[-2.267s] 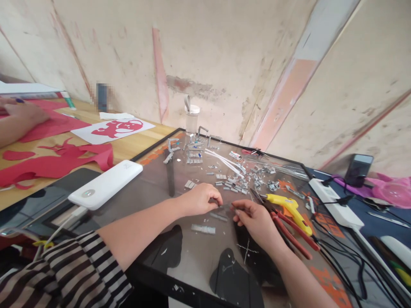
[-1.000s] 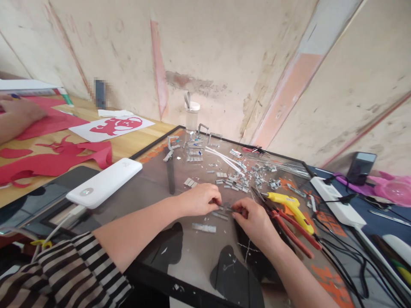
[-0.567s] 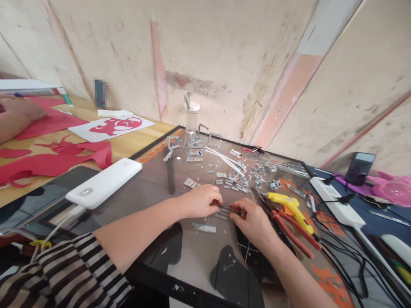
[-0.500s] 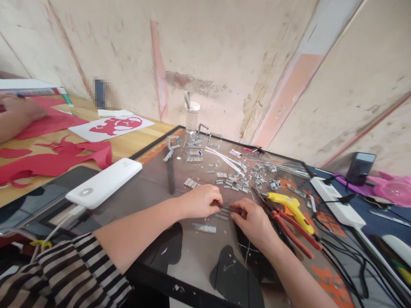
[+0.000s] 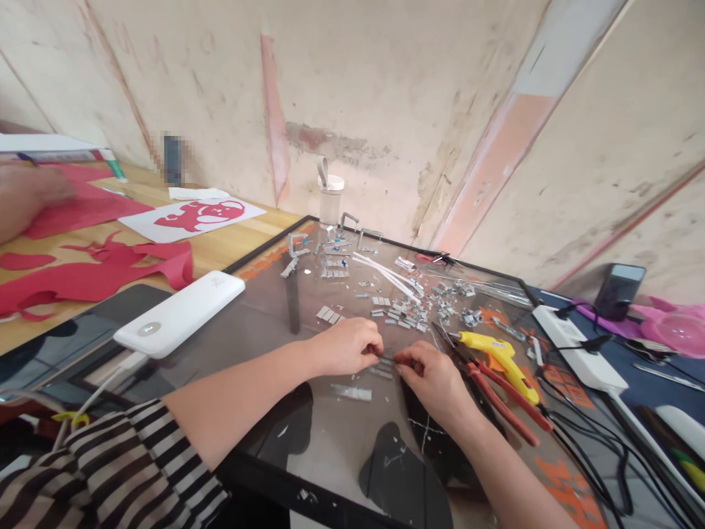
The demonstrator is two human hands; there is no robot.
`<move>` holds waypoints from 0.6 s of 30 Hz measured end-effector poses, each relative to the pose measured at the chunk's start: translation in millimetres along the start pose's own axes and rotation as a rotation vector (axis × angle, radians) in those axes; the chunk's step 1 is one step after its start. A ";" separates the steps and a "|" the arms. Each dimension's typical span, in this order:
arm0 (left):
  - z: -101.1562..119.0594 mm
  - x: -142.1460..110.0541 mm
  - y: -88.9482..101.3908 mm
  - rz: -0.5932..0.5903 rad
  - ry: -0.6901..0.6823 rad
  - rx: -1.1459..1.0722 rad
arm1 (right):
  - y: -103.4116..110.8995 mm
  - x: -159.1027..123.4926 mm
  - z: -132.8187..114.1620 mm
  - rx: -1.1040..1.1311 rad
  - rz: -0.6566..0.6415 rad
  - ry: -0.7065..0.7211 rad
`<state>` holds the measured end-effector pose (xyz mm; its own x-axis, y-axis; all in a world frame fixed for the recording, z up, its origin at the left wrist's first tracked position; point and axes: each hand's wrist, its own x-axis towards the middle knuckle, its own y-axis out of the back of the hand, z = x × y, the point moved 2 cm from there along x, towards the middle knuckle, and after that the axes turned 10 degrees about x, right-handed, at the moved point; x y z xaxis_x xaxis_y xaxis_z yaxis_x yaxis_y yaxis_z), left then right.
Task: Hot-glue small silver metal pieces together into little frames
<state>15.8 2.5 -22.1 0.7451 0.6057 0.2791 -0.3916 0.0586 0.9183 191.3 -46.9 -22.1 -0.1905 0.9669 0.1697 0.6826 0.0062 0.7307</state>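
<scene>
My left hand (image 5: 349, 345) and my right hand (image 5: 432, 375) come close together over the dark glossy tabletop. Both are closed in a pinch on a thin grey strip (image 5: 388, 360), one hand at each end; the fingers cover much of it. Just below the strip lies another short grey piece (image 5: 381, 372). A flat segmented silvery piece (image 5: 351, 393) rests nearer to me, under my left wrist. Beyond the hands, small silvery pieces (image 5: 405, 316) lie scattered, and a pale segmented block (image 5: 329, 315) sits past my left hand.
Red-handled pliers (image 5: 510, 411) and a yellow glue gun (image 5: 499, 360) lie right of my right hand. White strips (image 5: 385, 275), a lidded jar (image 5: 330, 198) and a power strip (image 5: 578, 353) stand farther off. A power bank (image 5: 179, 316) is left; another person's hand (image 5: 36, 195) is over red paper (image 5: 93, 202).
My two hands stay almost in place, still pinching the grey strip. At the far left the other person's hand has shifted slightly and looks blurred.
</scene>
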 end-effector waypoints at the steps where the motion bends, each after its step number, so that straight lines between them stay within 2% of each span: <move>1: 0.1 -0.2 1.2 -0.002 0.004 -0.003 | 0.3 -0.2 0.3 0.008 -0.004 0.000; 8: -6.0 -2.2 10.8 0.014 0.034 -0.036 | 2.5 -1.4 3.0 0.061 -0.005 0.021; 18: -3.5 -0.9 4.3 -0.040 0.012 -0.013 | 0.0 -0.6 3.7 -0.001 0.009 0.021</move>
<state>11.5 4.9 -19.4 0.7536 0.6125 0.2386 -0.3687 0.0934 0.9248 194.0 -46.5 -24.7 -0.1994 0.9613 0.1904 0.6838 -0.0027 0.7296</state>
